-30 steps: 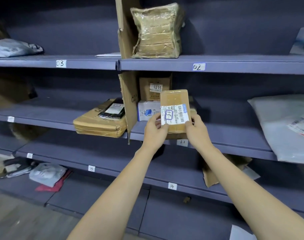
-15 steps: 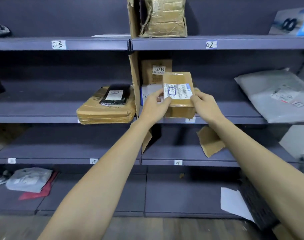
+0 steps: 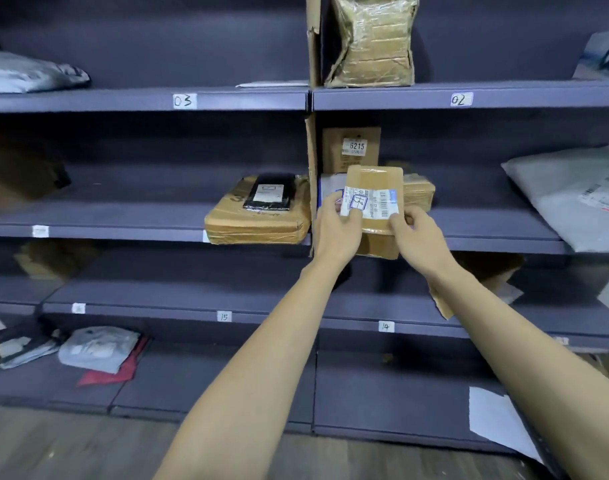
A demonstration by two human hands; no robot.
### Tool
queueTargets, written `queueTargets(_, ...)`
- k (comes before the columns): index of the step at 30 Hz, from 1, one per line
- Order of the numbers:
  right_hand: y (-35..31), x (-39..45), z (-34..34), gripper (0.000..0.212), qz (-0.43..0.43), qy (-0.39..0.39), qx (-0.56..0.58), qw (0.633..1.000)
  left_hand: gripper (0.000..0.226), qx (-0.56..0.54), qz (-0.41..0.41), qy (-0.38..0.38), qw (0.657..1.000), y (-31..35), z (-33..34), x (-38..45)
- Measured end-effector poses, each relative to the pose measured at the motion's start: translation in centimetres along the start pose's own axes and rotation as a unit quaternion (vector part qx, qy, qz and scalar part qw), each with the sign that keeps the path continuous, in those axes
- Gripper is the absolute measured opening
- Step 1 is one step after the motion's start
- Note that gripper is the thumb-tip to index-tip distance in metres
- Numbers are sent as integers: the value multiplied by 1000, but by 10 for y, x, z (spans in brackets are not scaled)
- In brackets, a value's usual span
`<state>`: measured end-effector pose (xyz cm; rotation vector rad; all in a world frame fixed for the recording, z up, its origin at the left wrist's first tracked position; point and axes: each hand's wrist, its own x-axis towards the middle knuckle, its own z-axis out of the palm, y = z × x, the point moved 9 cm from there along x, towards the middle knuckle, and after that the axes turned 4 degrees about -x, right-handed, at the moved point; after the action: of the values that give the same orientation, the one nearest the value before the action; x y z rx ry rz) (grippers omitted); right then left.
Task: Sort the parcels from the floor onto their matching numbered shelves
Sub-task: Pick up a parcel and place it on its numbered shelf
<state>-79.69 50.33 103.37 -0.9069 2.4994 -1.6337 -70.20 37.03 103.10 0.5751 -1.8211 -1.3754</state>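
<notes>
A small brown parcel [image 3: 374,199] is being pinched by the left hand [image 3: 337,228] and right hand [image 3: 419,239] at the middle shelf's front edge [image 3: 497,244], not yet placed, while several parcels [image 3: 98,348] are lying unsorted below.

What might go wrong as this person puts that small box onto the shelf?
The small box is held only at its lower edge by the left hand and right hand, so it might tip or slip. That bay already holds the 6215 carton and a taped parcel, so pushing in could knock them. The shelf's number tag is hidden behind the hands, so a mismatch could go unnoticed.
</notes>
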Motion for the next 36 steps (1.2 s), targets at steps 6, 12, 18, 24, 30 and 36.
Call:
queueTargets(6, -13, -2, 74, 22, 5, -70, 93, 993, 31, 17, -20, 79, 997, -22, -79, -17)
queueTargets(12, -61, -19, 160, 21, -41, -162, 101, 981, 28, 65, -58, 168, 982, -41, -171, -31)
queueTargets(18, -111, -38, 248, 27, -66, -224, 96, 968, 26, 99, -73, 227, 966, -53, -266, -38)
queueTargets(24, -150, -59, 333, 28, -67, -239, 85, 965, 32, 125, -85, 231, 961, -73, -359, -28)
queueTargets(30, -186, -72, 388, 29, -62, -218, 84, 970, 29, 132, -69, 210, 966, -88, -428, -5)
queueTargets(36, -165, -81, 403, 26, -35, -172, 69, 982, 34, 136, -71, 154, 976, -117, -431, 0)
